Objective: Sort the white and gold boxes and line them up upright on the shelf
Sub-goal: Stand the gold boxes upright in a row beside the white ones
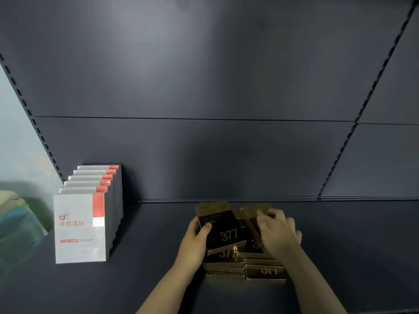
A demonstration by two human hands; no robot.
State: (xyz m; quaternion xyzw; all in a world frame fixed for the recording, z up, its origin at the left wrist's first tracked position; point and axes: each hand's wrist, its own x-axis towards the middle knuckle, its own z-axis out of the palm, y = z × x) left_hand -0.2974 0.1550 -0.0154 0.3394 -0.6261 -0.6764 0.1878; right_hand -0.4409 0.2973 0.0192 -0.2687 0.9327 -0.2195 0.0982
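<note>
Gold boxes [226,236] lie partly hidden as the left hand [195,240] grips one, right hand [280,234] pinching another.

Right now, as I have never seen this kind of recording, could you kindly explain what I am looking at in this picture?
There is no machine here: a person works with bare hands, and the one picture comes from a camera worn on their head, looking forward and down. On the dark shelf, a row of white boxes stands upright at the left. Near the middle lies a pile of gold boxes, stacked flat. The left hand grips the top gold box, marked 377, thumb on its front. The right hand lies over a second gold box beside it; whether it grips it I cannot tell.
</note>
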